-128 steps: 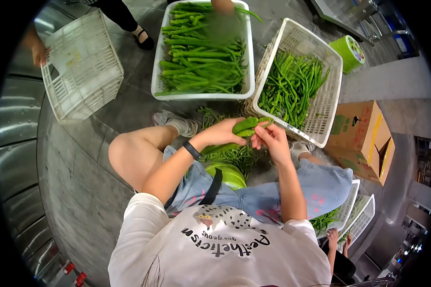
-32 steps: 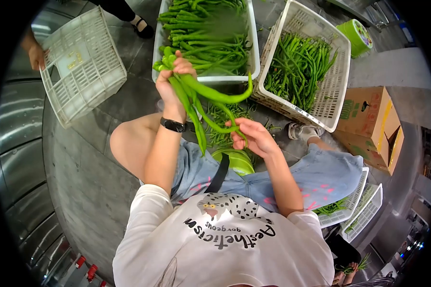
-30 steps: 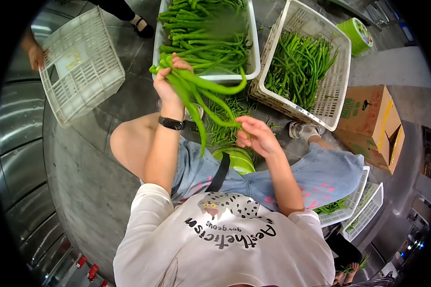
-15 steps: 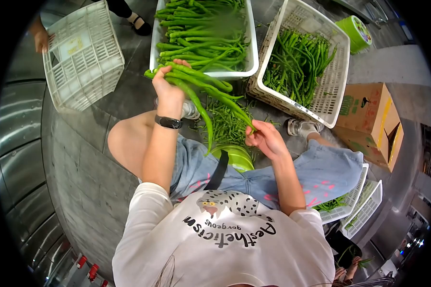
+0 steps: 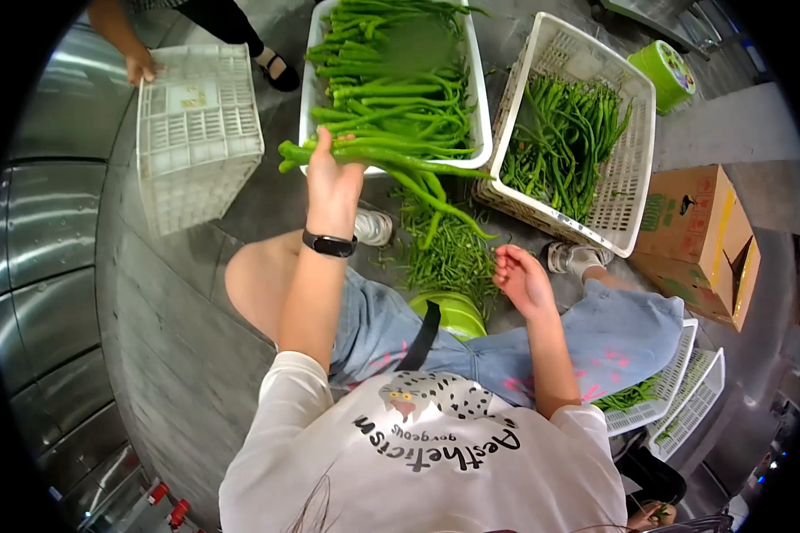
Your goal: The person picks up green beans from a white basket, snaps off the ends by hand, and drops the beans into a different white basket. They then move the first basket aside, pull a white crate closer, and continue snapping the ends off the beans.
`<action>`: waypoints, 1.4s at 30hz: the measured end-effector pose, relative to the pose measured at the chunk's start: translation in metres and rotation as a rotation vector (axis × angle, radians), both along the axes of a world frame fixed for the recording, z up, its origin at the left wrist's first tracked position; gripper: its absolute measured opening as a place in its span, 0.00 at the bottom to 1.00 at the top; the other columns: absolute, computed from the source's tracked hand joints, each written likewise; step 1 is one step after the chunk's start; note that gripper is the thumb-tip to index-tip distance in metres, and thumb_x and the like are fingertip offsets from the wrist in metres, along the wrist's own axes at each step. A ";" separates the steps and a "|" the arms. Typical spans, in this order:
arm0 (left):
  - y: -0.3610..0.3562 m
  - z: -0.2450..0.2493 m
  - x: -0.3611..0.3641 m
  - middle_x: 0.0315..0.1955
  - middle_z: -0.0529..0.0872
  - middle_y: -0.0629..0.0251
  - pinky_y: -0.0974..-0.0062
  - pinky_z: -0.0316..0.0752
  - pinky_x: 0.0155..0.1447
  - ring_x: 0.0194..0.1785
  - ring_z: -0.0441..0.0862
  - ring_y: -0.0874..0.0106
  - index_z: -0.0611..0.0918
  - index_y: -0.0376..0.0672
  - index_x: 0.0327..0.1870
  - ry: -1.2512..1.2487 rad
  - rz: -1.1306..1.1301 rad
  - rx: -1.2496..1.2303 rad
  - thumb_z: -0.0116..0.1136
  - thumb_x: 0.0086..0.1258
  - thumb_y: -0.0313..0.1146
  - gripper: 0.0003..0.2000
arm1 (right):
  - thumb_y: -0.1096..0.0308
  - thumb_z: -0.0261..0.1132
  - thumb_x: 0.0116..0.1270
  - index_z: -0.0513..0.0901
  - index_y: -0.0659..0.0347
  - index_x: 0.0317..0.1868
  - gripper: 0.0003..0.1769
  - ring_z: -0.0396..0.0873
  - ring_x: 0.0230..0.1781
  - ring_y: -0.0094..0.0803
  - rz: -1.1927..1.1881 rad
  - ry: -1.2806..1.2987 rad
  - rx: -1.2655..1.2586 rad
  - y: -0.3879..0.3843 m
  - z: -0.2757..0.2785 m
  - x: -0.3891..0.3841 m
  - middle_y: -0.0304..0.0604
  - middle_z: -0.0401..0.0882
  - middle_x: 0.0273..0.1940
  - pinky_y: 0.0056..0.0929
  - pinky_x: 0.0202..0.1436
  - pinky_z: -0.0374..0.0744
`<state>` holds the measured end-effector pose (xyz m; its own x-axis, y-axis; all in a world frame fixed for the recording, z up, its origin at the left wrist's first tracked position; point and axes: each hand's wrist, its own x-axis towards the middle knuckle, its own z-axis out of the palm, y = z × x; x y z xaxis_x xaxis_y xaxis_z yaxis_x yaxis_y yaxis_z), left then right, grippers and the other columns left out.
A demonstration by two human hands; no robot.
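My left hand (image 5: 333, 182), with a dark band on its wrist, is closed around a bunch of long green chili peppers (image 5: 391, 160). Their stem ends stick out to the left, and their thin tips trail toward the right. The bunch is above the near rim of a white tray (image 5: 484, 107), where more long peppers lie in rows. My right hand (image 5: 526, 280) is apart from the bunch, close to the tips, its fingers curled in and nothing visible in them. Under the hands, a heap of small green pieces (image 5: 444, 253) covers the floor.
A white crate (image 5: 631, 204) holding green peppers stands right of the tray. Beyond it are a cardboard box (image 5: 684, 240) and a green bucket (image 5: 662, 75). At left, another person's hand (image 5: 140, 67) holds a tilted white crate (image 5: 200, 133). A green seat (image 5: 453, 311) shows between my legs.
My right hand has let go of the pepper tips and moved slightly down and right. The bunch has swung to the right in my left hand. The other person's crate has shifted right.
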<state>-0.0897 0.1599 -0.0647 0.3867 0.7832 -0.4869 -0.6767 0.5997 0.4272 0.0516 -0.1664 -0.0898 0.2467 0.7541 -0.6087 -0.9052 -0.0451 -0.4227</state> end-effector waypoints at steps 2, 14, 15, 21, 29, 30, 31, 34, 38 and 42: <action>0.019 0.021 0.025 0.51 0.72 0.55 0.44 0.58 0.67 0.56 0.69 0.56 0.68 0.37 0.57 0.022 -0.036 0.023 0.44 0.76 0.45 0.20 | 0.65 0.54 0.70 0.77 0.65 0.41 0.11 0.70 0.28 0.25 -0.074 -0.008 -0.025 -0.007 -0.007 0.005 0.37 0.74 0.30 0.25 0.34 0.70; 0.151 -0.002 0.142 0.75 0.39 0.56 0.46 0.30 0.74 0.77 0.34 0.57 0.43 0.41 0.74 0.241 0.052 -0.172 0.46 0.73 0.52 0.39 | 0.65 0.55 0.68 0.76 0.64 0.40 0.10 0.68 0.28 0.26 -0.244 0.009 -0.141 -0.044 -0.018 0.025 0.37 0.72 0.29 0.25 0.34 0.69; 0.149 -0.002 0.137 0.75 0.39 0.56 0.46 0.31 0.74 0.77 0.34 0.57 0.43 0.41 0.74 0.252 0.020 -0.143 0.47 0.72 0.52 0.39 | 0.65 0.55 0.68 0.76 0.64 0.40 0.10 0.68 0.28 0.26 -0.244 0.015 -0.147 -0.044 -0.018 0.027 0.37 0.72 0.29 0.24 0.34 0.69; 0.094 0.021 0.098 0.67 0.59 0.49 0.55 0.55 0.71 0.69 0.60 0.56 0.59 0.37 0.68 0.431 -0.247 0.159 0.48 0.73 0.46 0.29 | 0.63 0.55 0.69 0.77 0.63 0.39 0.11 0.71 0.27 0.23 -0.106 -0.143 -0.166 -0.022 0.007 0.079 0.36 0.75 0.30 0.22 0.34 0.72; -0.105 0.006 0.037 0.51 0.79 0.61 0.65 0.75 0.52 0.50 0.80 0.64 0.70 0.42 0.62 0.591 -1.821 1.336 0.55 0.68 0.45 0.24 | 0.68 0.57 0.68 0.79 0.64 0.37 0.08 0.72 0.23 0.19 0.196 -0.887 -0.362 0.039 -0.050 0.218 0.35 0.76 0.26 0.19 0.26 0.70; -0.116 0.015 0.038 0.52 0.78 0.59 0.63 0.74 0.54 0.51 0.79 0.62 0.70 0.43 0.63 0.602 -1.866 1.776 0.56 0.67 0.44 0.26 | 0.68 0.60 0.65 0.79 0.62 0.39 0.07 0.73 0.24 0.18 0.297 -0.909 -0.440 0.043 -0.074 0.231 0.35 0.77 0.26 0.17 0.27 0.72; -0.123 0.013 0.036 0.55 0.75 0.57 0.61 0.71 0.56 0.53 0.77 0.59 0.69 0.45 0.64 0.587 -1.828 2.003 0.59 0.62 0.43 0.28 | 0.63 0.63 0.61 0.79 0.62 0.41 0.12 0.78 0.26 0.24 0.451 -1.016 -0.581 0.046 -0.099 0.242 0.40 0.81 0.30 0.21 0.31 0.77; -0.119 -0.004 0.030 0.54 0.76 0.59 0.62 0.70 0.55 0.54 0.75 0.61 0.70 0.46 0.62 0.767 -1.838 1.872 0.61 0.60 0.42 0.28 | 0.54 0.70 0.52 0.69 0.65 0.58 0.36 0.81 0.37 0.46 0.912 -1.391 -0.980 0.056 -0.167 0.272 0.57 0.79 0.43 0.40 0.42 0.80; -0.101 -0.018 0.025 0.52 0.76 0.59 0.57 0.67 0.59 0.55 0.73 0.63 0.72 0.44 0.60 1.494 -1.754 2.249 0.62 0.59 0.43 0.28 | 0.50 0.72 0.50 0.69 0.68 0.55 0.39 0.80 0.43 0.54 0.560 -1.714 -1.114 0.083 -0.210 0.283 0.63 0.78 0.45 0.44 0.48 0.78; -0.088 -0.011 0.036 0.54 0.75 0.59 0.58 0.65 0.62 0.55 0.73 0.64 0.73 0.42 0.59 1.437 -1.584 2.301 0.62 0.58 0.43 0.28 | 0.45 0.70 0.52 0.83 0.65 0.43 0.30 0.80 0.48 0.50 1.009 -1.239 -1.088 0.141 -0.209 0.264 0.58 0.79 0.50 0.44 0.49 0.80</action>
<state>-0.0536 0.0722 -0.0760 0.9127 0.0287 -0.4076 0.0373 -0.9992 0.0133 0.3160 -0.0254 -0.2987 0.6259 0.3488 -0.6976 0.3539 -0.9241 -0.1444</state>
